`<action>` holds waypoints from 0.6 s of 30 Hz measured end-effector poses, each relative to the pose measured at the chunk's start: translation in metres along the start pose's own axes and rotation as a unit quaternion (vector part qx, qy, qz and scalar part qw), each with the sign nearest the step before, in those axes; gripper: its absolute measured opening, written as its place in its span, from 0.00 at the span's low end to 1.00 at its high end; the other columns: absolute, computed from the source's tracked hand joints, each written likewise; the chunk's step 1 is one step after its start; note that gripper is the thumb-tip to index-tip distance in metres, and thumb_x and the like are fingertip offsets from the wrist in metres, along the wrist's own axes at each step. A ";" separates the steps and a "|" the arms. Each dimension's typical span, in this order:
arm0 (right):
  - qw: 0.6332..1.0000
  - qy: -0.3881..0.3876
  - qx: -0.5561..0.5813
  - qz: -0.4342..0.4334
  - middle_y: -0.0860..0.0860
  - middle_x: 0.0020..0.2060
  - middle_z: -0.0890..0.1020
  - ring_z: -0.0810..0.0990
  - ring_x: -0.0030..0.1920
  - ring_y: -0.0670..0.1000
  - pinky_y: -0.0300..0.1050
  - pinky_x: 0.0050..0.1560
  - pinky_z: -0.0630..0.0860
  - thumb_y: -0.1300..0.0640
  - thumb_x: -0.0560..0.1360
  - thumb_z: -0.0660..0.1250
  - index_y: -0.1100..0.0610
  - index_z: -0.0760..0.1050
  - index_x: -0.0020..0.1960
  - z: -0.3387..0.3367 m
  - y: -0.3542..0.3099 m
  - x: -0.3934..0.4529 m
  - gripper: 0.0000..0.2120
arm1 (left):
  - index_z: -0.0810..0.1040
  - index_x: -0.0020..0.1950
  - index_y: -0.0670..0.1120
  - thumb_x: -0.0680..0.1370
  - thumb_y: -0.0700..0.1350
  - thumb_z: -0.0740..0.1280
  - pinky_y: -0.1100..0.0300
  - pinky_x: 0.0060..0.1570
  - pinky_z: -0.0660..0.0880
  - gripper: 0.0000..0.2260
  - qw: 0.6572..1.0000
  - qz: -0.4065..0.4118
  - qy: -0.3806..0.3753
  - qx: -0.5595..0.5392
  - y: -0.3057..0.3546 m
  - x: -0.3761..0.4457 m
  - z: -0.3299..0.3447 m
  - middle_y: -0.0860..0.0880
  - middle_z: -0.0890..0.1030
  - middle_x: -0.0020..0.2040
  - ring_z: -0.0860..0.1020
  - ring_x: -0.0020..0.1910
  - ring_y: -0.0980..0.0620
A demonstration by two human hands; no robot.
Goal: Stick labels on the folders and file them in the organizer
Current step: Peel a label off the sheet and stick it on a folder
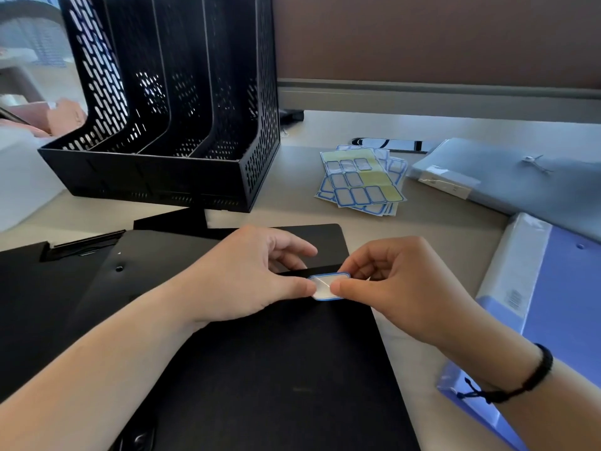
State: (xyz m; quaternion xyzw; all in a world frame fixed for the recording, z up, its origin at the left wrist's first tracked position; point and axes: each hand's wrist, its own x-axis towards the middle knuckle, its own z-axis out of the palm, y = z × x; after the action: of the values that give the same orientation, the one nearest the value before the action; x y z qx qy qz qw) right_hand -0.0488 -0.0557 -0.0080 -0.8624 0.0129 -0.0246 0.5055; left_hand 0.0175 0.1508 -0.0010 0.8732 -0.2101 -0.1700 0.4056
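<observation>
Both hands are meeting over a black folder lying flat on the bench. The left hand and the right hand are each pinching a blue-bordered white label between thumb and forefinger, their grip covering its two ends; whether it is touching the cover cannot be told. A second black folder is lying underneath, running off the left edge. The black mesh organizer is standing behind, its top cut off. Label sheets are lying fanned beside a grey translucent folder; a blue folder is partly hidden behind the right wrist.
</observation>
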 end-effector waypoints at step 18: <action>0.993 0.058 -0.096 0.025 0.45 0.28 0.79 0.74 0.27 0.41 0.39 0.34 0.70 0.41 0.60 0.80 0.44 0.75 0.45 -0.006 -0.002 -0.002 0.20 | 0.83 0.51 0.62 0.68 0.56 0.78 0.72 0.31 0.66 0.13 0.996 0.022 0.076 0.043 0.013 -0.002 0.010 0.60 0.82 0.40 0.71 0.26 0.64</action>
State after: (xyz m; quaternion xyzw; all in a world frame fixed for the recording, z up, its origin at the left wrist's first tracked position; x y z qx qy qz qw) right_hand -0.0508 -0.0601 -0.0033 -0.9035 0.0658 -0.0606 0.4192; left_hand 0.0086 0.1378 0.0037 0.8953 -0.2046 -0.0852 0.3863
